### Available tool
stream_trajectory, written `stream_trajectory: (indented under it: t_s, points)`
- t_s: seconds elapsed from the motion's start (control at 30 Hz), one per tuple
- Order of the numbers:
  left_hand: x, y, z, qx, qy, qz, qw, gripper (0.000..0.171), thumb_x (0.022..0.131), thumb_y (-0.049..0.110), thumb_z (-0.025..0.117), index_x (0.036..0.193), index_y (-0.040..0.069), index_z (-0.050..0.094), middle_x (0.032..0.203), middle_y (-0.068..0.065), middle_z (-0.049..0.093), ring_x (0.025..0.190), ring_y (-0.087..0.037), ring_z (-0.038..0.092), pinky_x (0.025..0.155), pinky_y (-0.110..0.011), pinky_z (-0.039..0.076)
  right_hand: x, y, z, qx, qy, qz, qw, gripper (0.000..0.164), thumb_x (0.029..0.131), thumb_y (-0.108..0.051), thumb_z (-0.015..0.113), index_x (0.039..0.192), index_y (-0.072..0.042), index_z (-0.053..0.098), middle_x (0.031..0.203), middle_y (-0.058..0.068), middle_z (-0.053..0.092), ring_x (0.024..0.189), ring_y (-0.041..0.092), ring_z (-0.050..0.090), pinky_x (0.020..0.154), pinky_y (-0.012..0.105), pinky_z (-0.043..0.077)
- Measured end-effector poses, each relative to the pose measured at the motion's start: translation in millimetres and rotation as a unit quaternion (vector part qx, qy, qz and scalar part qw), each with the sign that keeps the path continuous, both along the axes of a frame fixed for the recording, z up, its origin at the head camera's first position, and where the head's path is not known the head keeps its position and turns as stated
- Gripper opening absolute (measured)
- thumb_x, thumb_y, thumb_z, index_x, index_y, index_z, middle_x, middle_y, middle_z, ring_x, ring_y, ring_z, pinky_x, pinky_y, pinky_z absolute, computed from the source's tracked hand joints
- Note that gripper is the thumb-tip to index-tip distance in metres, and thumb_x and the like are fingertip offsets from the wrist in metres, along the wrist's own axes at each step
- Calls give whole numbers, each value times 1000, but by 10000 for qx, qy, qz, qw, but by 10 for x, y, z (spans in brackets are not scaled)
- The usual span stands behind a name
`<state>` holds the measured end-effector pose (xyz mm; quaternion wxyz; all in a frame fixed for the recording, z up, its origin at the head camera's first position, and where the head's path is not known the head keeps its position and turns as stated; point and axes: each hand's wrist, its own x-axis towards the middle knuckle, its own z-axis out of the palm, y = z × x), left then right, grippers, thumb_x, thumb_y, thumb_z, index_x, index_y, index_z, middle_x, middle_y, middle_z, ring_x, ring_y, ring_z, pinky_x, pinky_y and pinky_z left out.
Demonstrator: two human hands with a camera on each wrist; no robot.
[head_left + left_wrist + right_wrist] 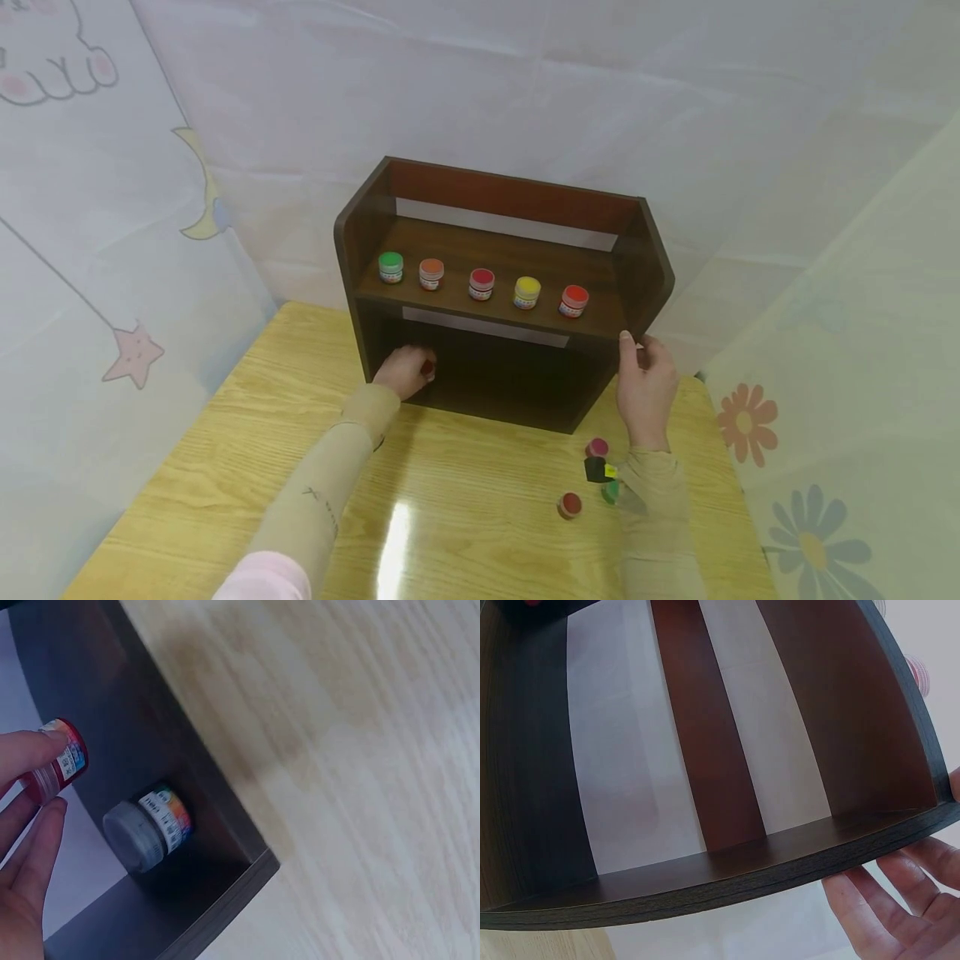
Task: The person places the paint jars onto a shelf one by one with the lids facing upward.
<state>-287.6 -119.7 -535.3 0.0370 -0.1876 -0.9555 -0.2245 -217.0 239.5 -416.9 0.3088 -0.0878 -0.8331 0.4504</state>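
Observation:
A small dark wooden shelf (487, 250) stands on the table. In its lower compartment, my left hand (405, 372) pinches a red paint jar (69, 754) between thumb and fingers. Beside that jar, in the left wrist view, a dark-looking paint jar (150, 825) sits on the compartment floor near the corner. My right hand (647, 387) grips the shelf's right side panel (727, 889), fingers on the outer face and thumb at the front edge. Along the upper board stand green (391, 268), orange (431, 274), dark red (482, 284), yellow (527, 292) and bright red (574, 301) paint jars.
On the table (450, 517), near the right forearm, lie a magenta jar (597, 448), a brownish-red jar (570, 505) and a green jar (611, 492) partly hidden by the sleeve. Behind the shelf hangs a pale printed cloth (480, 92).

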Motion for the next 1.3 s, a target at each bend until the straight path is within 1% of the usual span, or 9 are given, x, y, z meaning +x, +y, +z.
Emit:
stream_trajectory:
  t_s: [0.17, 0.27, 0.37, 0.57, 0.87, 1.07, 1.13, 1.27, 1.3]
  points:
    - [61, 23, -123, -282, -86, -138, 9995, 17, 86, -1, 75, 103, 4, 74, 92, -6, 70, 85, -25, 67, 78, -41, 56, 11, -11, 8, 22, -20, 33, 10000, 48, 104, -37, 57, 114, 8, 69, 89, 22, 64, 80, 28, 55, 73, 37, 41]
    - [101, 37, -163, -308, -85, -190, 9993, 17, 87, -1, 74, 104, 2, 74, 94, -9, 71, 87, -27, 68, 79, -42, 57, 16, -16, 11, 25, -39, 63, 10000, 48, 104, -37, 57, 115, 8, 69, 89, 22, 64, 80, 29, 54, 72, 37, 41]
    - [126, 53, -177, -250, -67, -188, 9995, 17, 87, -2, 75, 104, 1, 75, 95, -10, 71, 89, -29, 69, 81, -43, 57, 19, -21, 15, 15, -47, 64, 10000, 48, 104, -37, 57, 115, 8, 68, 90, 22, 64, 80, 29, 54, 72, 37, 41]
    - [134, 74, -171, -358, -127, -156, 9992, 19, 88, -3, 74, 106, 2, 75, 97, -10, 71, 90, -28, 69, 82, -41, 57, 15, -22, 20, 8, -23, 59, 10000, 48, 104, -38, 57, 114, 8, 69, 90, 23, 64, 81, 29, 54, 73, 38, 41]
    - [140, 81, -153, -182, -213, -208, 9994, 25, 87, -2, 76, 111, 2, 73, 98, -10, 71, 89, -26, 68, 81, -41, 57, 8, -16, 31, 28, 13, 44, 10000, 47, 104, -37, 57, 113, 8, 68, 90, 23, 64, 81, 29, 55, 73, 38, 41]
    - [130, 66, -175, -59, -138, -243, 9996, 29, 85, -3, 77, 113, 2, 71, 95, -10, 70, 85, -26, 67, 78, -42, 56, 10, -7, 25, 50, -6, 26, 10000, 47, 104, -37, 56, 113, 7, 68, 88, 21, 64, 78, 27, 55, 71, 36, 42]
    - [130, 58, -177, 74, -88, -240, 9996, 33, 83, -1, 77, 116, 2, 70, 98, -11, 70, 87, -28, 66, 79, -43, 56, 11, -4, 22, 46, -3, 38, 10000, 47, 104, -37, 56, 113, 8, 68, 88, 21, 64, 77, 27, 54, 70, 36, 42]
    - [117, 51, -150, 302, -15, -128, 9995, 44, 85, 10, 77, 127, 3, 66, 118, -13, 68, 103, -29, 65, 90, -44, 53, 10, 4, 13, 22, 13, 53, 10000, 47, 104, -36, 57, 113, 8, 68, 88, 22, 64, 77, 27, 54, 71, 36, 41]
    - [112, 50, -127, 399, -6, -94, 9992, 45, 87, 14, 77, 129, 3, 65, 121, -14, 67, 101, -27, 67, 93, -44, 53, 8, 4, 11, 11, 19, 56, 10000, 47, 104, -36, 57, 113, 8, 68, 87, 22, 63, 77, 27, 54, 71, 36, 41]
